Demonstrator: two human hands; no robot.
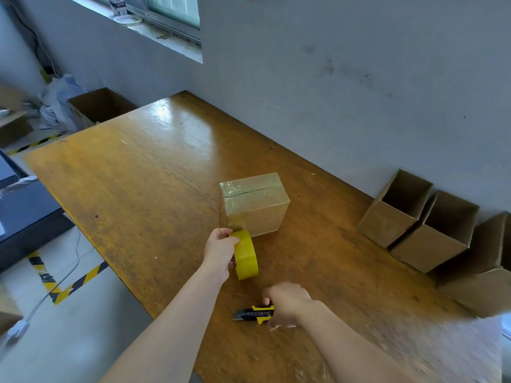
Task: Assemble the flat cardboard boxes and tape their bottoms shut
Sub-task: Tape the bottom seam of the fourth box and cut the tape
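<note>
The left hand [219, 251] holds a yellow tape roll [246, 258] just beside a small cardboard box [257, 208], which sits in the middle of the wooden surface [138, 175] with clear tape across its top. The right hand [287, 302] grips a yellow and black box cutter [254, 313] low over the surface. Three open boxes [431, 239] lean in a row by the wall on the right.

A glossy wooden table [154, 175] abuts a grey wall [331, 78]. Beyond its far corner, a window [172, 9] admits daylight.
</note>
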